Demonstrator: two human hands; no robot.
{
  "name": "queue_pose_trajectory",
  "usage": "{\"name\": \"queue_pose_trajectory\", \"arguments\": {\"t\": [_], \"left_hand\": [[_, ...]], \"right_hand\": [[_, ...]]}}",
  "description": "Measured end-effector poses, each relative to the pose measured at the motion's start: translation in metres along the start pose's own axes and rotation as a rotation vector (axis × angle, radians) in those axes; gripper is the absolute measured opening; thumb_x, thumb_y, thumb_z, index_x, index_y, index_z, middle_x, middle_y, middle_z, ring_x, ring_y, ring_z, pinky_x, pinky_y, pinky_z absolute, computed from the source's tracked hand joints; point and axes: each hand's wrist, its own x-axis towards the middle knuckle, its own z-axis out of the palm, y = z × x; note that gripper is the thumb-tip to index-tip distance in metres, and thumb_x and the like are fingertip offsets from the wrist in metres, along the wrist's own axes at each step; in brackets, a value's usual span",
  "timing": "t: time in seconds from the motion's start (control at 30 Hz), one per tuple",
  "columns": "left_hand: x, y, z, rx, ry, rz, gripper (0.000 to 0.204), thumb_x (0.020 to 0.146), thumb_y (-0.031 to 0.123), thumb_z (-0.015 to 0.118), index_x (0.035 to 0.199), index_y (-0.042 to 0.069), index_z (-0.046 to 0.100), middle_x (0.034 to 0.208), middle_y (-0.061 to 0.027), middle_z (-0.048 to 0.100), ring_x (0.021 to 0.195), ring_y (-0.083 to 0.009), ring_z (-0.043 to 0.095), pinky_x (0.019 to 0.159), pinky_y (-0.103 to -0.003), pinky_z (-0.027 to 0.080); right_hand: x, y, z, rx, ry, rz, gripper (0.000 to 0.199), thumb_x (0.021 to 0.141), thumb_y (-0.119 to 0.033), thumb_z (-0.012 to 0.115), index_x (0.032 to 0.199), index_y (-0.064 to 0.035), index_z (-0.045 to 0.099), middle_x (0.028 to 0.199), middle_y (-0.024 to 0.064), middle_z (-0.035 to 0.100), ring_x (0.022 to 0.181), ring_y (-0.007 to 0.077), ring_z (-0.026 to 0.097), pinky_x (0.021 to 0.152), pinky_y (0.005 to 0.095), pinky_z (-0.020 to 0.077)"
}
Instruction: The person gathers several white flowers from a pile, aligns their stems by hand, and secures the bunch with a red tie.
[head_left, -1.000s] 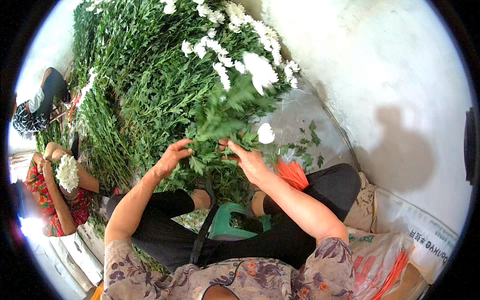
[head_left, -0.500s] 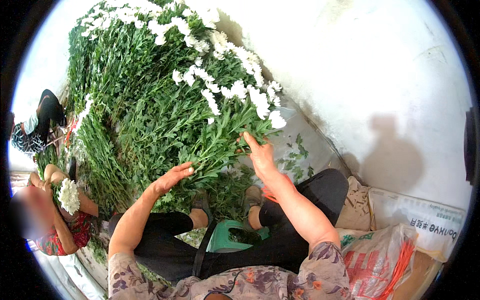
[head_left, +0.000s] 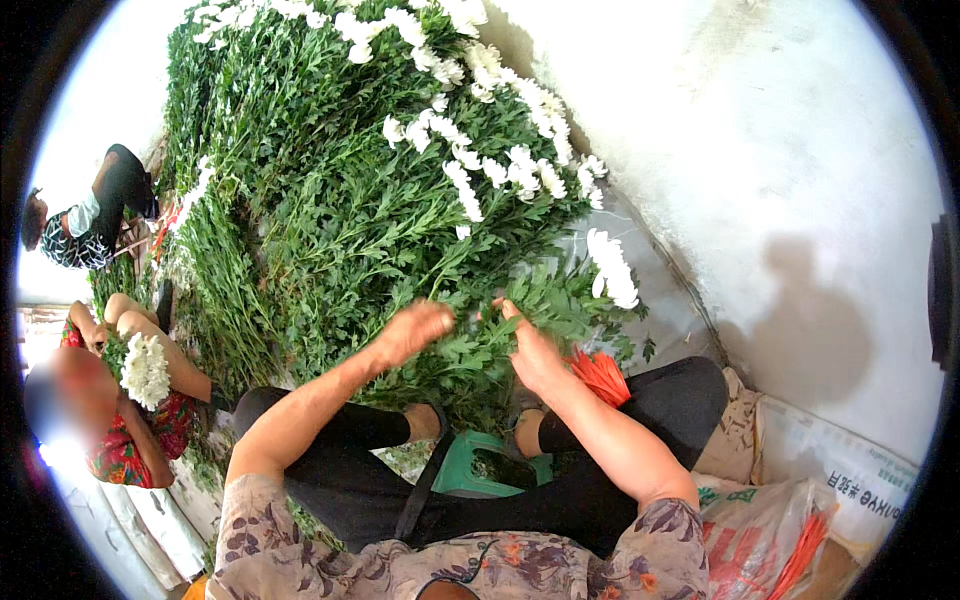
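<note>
My right hand (head_left: 534, 350) is closed around the leafy stems of some white chrysanthemums (head_left: 612, 270). Their blooms point out to the right, apart from the big pile. My left hand (head_left: 415, 332) is just left of it, over the leaves at the pile's near edge; motion smears its fingers. Beyond both hands spreads a large heap of cut chrysanthemums (head_left: 330, 190), green leaves with white heads along the far and right sides. A bundle of orange-red strips (head_left: 600, 378) shows beside my right wrist, above my knee.
A green plastic stool (head_left: 480, 465) stands between my legs. At right are a clear bag (head_left: 765, 540) with more orange-red strips, a printed carton (head_left: 840, 460) and a white wall (head_left: 780, 150). Two people sit at left, the nearer holding white chrysanthemums (head_left: 146, 370).
My left hand has moved right, toward my right hand. The chrysanthemums in my right hand have come away from the pile and swung to the right. The whole view has shifted slightly.
</note>
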Motion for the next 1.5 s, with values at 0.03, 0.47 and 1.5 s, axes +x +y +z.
{"name": "queue_pose_trajectory", "arguments": {"t": [0.03, 0.47, 1.5], "left_hand": [[0.010, 0.013, -0.014, 0.136, 0.301, 0.051, 0.042, 0.090, 0.033, 0.060, 0.118, 0.001, 0.059, 0.117, -0.0184, 0.059, 0.112, -0.0332, 0.053, 0.097, -0.041, 0.042], [0.055, -0.074, -0.051, 0.995, 0.671, -0.145, 0.045, 0.076, 0.016, 0.074, 0.116, 0.016, 0.053, 0.103, -0.0118, 0.059, 0.103, -0.0317, 0.054, 0.082, -0.046, 0.041], [0.011, 0.034, -0.011, -0.706, 0.149, -0.198, 0.041, 0.099, 0.016, 0.050, 0.140, 0.010, 0.045, 0.110, -0.0031, 0.062, 0.090, -0.0134, 0.061, 0.069, -0.024, 0.050]], "right_hand": [[-0.002, 0.002, -0.002, -0.063, 0.057, -0.001, 0.031, 0.093, -0.041, 0.059, 0.111, -0.0167, 0.064, 0.095, 0.0001, 0.054, 0.082, 0.0129, 0.044, 0.069, 0.0307, 0.0367], [0.005, 0.027, -0.017, -0.218, -0.013, 0.076, 0.051, 0.090, -0.055, 0.056, 0.126, -0.0180, 0.055, 0.131, -0.0037, 0.044, 0.124, 0.0140, 0.035, 0.105, 0.0347, 0.0277], [0.000, 0.018, 0.011, -0.392, -0.018, -0.074, 0.074, 0.090, -0.060, 0.049, 0.138, -0.0038, 0.045, 0.145, 0.0169, 0.039, 0.134, 0.0252, 0.034, 0.111, 0.0341, 0.0228]]}}
